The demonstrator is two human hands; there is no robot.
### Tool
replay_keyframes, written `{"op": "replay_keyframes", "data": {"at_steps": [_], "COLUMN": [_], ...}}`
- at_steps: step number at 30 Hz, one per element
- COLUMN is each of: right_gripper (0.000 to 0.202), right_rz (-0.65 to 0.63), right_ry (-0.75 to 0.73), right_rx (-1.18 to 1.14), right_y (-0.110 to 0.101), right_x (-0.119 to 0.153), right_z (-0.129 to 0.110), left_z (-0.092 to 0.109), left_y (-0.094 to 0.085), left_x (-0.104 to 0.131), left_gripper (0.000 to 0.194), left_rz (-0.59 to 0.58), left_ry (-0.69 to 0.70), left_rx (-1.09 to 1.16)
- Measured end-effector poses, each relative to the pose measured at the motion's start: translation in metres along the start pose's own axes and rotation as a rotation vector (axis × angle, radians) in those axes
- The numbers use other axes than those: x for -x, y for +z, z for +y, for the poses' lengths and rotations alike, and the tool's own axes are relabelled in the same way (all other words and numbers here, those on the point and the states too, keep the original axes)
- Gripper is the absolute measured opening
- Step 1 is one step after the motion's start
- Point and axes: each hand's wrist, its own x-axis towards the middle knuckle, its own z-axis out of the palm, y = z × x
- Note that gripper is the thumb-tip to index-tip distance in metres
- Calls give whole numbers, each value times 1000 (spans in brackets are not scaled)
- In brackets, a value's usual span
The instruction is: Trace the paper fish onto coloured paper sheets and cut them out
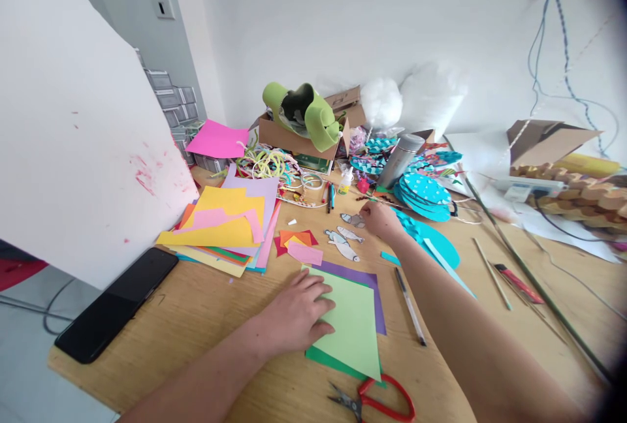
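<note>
My left hand (304,312) lies with fingers spread on a light green sheet of paper (350,318). Under that sheet, a purple sheet (380,309) and a darker green sheet (333,363) stick out. Farther off, my right hand (378,219) has its fingers curled together at the tail end of a grey paper fish cutout (351,219); the fingertips are partly hidden. Closer to me are a white fish cutout (351,234) and another pale fish cutout (343,245). Red-handled scissors (386,400) rest at the front edge, blades parted.
Stacked coloured paper (215,220) and a black phone (117,302) lie on the left. A pen (410,305) is beside the green sheet. Small paper scraps (304,253), a glue bottle (345,181), a grey flask (399,160), blue discs (424,194) and a red cutter (519,282) are around.
</note>
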Motion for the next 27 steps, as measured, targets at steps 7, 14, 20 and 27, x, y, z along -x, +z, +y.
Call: {"op": "replay_keyframes", "data": {"at_steps": [7, 14, 20, 27], "right_gripper": [21, 18, 16, 38], "right_rz": [-67, -101, -77, -144], "right_ry": [25, -42, -97, -39], "right_rx": [-38, -24, 62, 93], "right_y": [-3, 3, 7, 24], "right_x": [4, 9, 1, -19], "right_z": [9, 0, -11, -21], "left_z": [0, 0, 1, 0], "left_y": [-1, -1, -2, 0], "left_x": [0, -1, 0, 0], "left_gripper": [33, 32, 31, 31], "left_rz": [-8, -2, 0, -6], "left_ry": [-2, 3, 13, 17], "left_rx": [0, -17, -22, -16]}}
